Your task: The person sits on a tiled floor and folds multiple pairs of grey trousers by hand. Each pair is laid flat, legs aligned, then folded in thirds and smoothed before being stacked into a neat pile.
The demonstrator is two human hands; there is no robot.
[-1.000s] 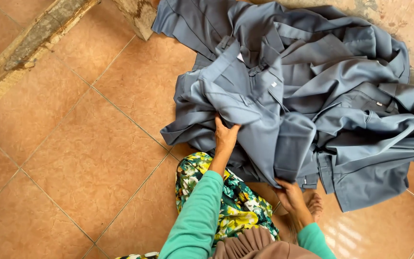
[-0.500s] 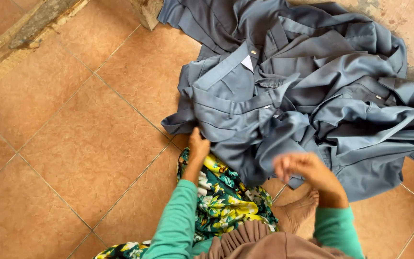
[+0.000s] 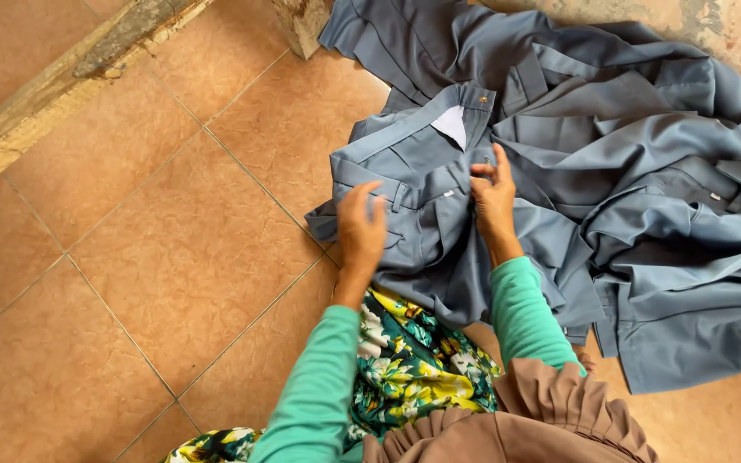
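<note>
Grey shirt (image 3: 439, 214) beside bare floor tiles (image 3: 173, 257)

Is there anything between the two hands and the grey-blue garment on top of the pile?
Nothing visible. The left hand and the right hand both rest directly on the top grey-blue garment, which lies open on the pile of grey-blue clothes, uncovered.

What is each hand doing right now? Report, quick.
Left hand: open, fingers curled, resting on the grey shirt, gripping nothing.
Right hand: fingertips pinching the same shirt's front near the buttons.
</note>
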